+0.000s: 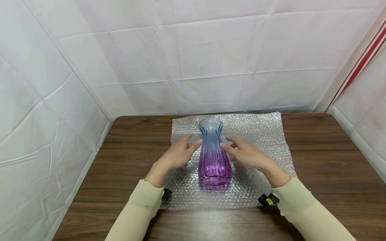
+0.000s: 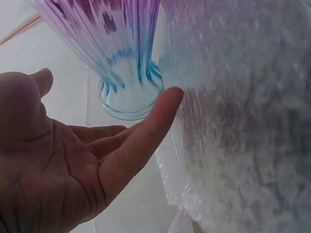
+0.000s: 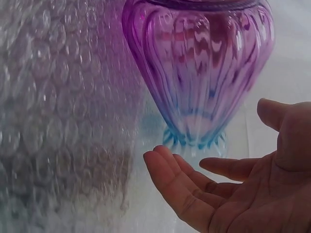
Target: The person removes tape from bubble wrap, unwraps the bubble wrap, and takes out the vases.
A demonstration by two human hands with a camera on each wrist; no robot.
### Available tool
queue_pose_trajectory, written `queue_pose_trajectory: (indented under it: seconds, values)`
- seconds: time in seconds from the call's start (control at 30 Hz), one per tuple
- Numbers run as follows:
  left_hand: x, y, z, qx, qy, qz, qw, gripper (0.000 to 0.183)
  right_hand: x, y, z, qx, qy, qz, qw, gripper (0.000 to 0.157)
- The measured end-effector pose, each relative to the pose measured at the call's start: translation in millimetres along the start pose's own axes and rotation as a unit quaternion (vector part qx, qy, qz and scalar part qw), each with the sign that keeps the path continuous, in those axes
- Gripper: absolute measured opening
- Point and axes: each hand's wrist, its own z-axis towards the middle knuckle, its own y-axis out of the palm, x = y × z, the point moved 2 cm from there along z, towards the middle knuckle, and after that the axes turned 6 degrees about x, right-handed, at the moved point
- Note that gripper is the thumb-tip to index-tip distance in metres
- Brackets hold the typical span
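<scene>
A ribbed glass vase (image 1: 214, 157), blue at the mouth and fading to purple at the base, lies on its side on a sheet of bubble wrap (image 1: 256, 127). Its mouth points to the far edge of the table. My left hand (image 1: 178, 154) is at the vase's left side with fingers spread, and my right hand (image 1: 245, 153) mirrors it on the right. Both thumbs are close to the glass; whether they touch it I cannot tell. The left wrist view shows the vase (image 2: 116, 53) beyond an open palm; the right wrist view shows the vase (image 3: 199, 63) above bent, loose fingers.
Beneath the bubble wrap is a dark wooden table (image 1: 114, 160). White sheeting (image 1: 211, 60) hangs behind the table and at both sides. A red-striped strip (image 1: 362, 63) runs down the right corner. Small black devices (image 1: 267, 199) sit at both wrists.
</scene>
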Motion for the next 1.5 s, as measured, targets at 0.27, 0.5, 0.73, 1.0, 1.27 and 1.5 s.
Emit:
queue_pose_trajectory:
  seconds: [0.27, 0.5, 0.73, 1.0, 1.27, 1.5]
  values:
    - [2.0, 5.3, 2.2, -0.017, -0.004, -0.017, 0.9997, 0.099, -1.0, 10.2, 6.6, -0.006, 0.008, 0.001, 1.0, 0.087]
    - [7.8, 12.0, 3.2, -0.027, -0.001, -0.012, 0.9996, 0.1, -1.1, 15.6, 8.3, -0.008, 0.003, 0.005, 1.0, 0.088]
    - [13.2, 19.3, 5.0, -0.045, 0.023, -0.029, 0.9983, 0.094, -2.1, 17.7, 7.6, -0.016, -0.005, 0.032, 0.999, 0.084]
    - [15.5, 23.5, 6.9, -0.054, 0.043, -0.06, 0.9958, 0.081, -1.9, 19.0, 7.9, -0.021, 0.0, 0.036, 0.999, 0.083]
    - [17.9, 24.6, 7.0, -0.044, 0.045, -0.063, 0.996, 0.079, 0.0, 20.0, 8.0, -0.017, -0.015, 0.024, 0.999, 0.083]
    - [17.2, 24.6, 7.0, -0.037, 0.052, -0.062, 0.996, 0.077, 0.3, 21.2, 8.9, -0.007, -0.02, 0.007, 1.0, 0.081]
